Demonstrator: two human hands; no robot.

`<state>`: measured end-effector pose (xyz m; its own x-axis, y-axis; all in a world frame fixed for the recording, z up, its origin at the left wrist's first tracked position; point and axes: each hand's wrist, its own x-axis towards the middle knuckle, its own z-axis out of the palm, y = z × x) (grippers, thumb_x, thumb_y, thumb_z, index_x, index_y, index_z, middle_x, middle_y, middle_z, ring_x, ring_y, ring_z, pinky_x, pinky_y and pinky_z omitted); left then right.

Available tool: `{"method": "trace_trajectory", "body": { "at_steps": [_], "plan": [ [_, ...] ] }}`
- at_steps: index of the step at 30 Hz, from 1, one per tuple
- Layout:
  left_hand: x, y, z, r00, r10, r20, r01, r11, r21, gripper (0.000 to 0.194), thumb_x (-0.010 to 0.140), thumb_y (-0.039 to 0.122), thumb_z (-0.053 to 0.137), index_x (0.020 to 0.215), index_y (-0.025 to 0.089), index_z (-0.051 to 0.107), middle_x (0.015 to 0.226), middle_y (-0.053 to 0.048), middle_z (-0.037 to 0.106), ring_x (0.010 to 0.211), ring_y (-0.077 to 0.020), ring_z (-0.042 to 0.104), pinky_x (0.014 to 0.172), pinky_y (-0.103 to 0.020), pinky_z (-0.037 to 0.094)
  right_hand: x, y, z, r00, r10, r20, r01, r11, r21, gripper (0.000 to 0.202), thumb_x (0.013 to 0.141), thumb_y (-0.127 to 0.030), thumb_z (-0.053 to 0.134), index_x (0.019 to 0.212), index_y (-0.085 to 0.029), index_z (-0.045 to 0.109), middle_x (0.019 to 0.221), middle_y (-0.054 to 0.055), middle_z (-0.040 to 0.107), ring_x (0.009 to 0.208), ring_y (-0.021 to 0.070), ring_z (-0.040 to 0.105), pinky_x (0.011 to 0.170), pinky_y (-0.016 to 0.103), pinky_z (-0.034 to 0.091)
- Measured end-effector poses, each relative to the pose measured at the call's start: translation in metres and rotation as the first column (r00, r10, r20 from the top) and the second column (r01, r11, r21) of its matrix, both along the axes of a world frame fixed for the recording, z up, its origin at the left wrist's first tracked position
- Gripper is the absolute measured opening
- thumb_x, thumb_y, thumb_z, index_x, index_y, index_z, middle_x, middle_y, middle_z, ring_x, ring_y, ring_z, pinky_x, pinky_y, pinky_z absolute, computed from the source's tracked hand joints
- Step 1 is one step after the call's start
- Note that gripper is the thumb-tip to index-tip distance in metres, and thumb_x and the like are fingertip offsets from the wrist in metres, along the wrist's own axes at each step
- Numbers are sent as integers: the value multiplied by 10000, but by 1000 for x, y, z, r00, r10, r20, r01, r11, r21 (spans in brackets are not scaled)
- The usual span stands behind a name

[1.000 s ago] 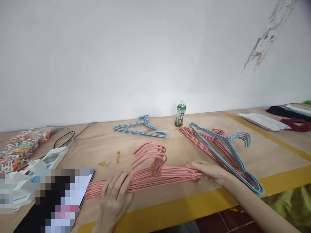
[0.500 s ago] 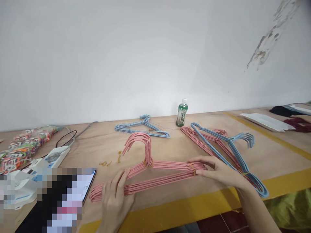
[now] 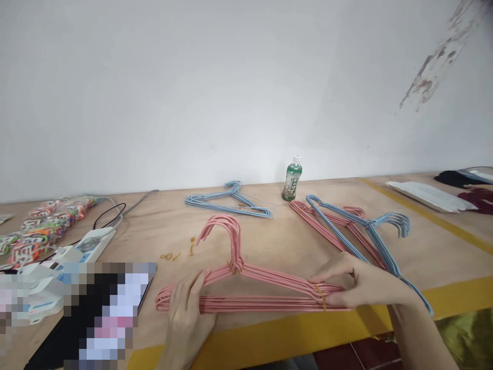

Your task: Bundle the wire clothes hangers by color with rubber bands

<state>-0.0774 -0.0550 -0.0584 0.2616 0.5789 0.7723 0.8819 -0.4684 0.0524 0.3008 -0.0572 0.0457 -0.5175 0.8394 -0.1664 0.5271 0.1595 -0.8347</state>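
A bundle of pink clothes hangers (image 3: 265,275) lies in front of me, hooks pointing away to the upper left. My left hand (image 3: 188,308) is wrapped over the bundle's left arm and lower bar. On the right end, my right hand (image 3: 358,282) grips the hangers between thumb and fingers, beside a yellow rubber band (image 3: 321,295) looped around that end. Another band (image 3: 235,267) circles the neck under the hooks. Several loose rubber bands (image 3: 167,256) lie on the table left of the hooks.
Blue hangers (image 3: 370,223) rest across more pink hangers (image 3: 327,221) at right; other blue hangers (image 3: 227,200) lie behind. A green-labelled bottle (image 3: 291,180) stands by the wall. A power strip (image 3: 92,246), bagged colourful items (image 3: 42,226) and a partly blurred device (image 3: 103,313) occupy the left.
The pink bundle has turned slightly, its right end coming down towards me and to the right with my right hand. My left hand stays on the left part.
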Motion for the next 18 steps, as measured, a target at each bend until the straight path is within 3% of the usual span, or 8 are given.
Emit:
{"method": "trace_trajectory", "body": {
  "at_steps": [3,8,12,15,18],
  "plan": [
    [0,-2,4,1000,0,-21,-1,1000,-15,697,705,37,513,1369,205,382,1149,-110,581,1048,-269,562,945,-417,423,-4,-4,3,1000,8,29,-8,1000,10,296,703,-459,728,880,-225,770,599,-15,641,622,177,582,606,275,491],
    [7,-3,9,1000,7,-20,-7,1000,-21,721,689,29,505,1381,181,372,1155,-123,576,1070,-281,548,950,-418,417,-11,-2,2,996,-49,80,34,984,174,289,735,-504,694,717,-218,731,530,-31,559,497,117,421,478,243,351],
    [11,-2,15,999,-3,-48,2,1000,-12,734,686,36,490,1392,198,374,1161,-120,587,1062,-281,557,936,-420,417,-22,5,-2,971,-48,234,-31,946,323,292,769,-449,689,612,-204,666,486,-43,492,481,92,337,489,242,261],
    [9,-1,19,997,-9,-74,7,999,-35,727,700,60,492,1398,225,374,1181,-114,588,1064,-278,562,939,-423,413,-25,8,-8,955,-56,290,-47,940,339,246,775,-448,689,689,-217,688,530,-39,535,510,104,415,521,235,294],
    [8,0,17,998,-5,-60,2,999,-52,724,709,103,532,1405,197,355,1192,-128,584,1075,-286,560,941,-424,423,-12,8,-12,971,-87,221,26,964,265,338,721,-474,733,965,-241,710,788,-2,675,744,191,589,675,252,428]
  ]
}}
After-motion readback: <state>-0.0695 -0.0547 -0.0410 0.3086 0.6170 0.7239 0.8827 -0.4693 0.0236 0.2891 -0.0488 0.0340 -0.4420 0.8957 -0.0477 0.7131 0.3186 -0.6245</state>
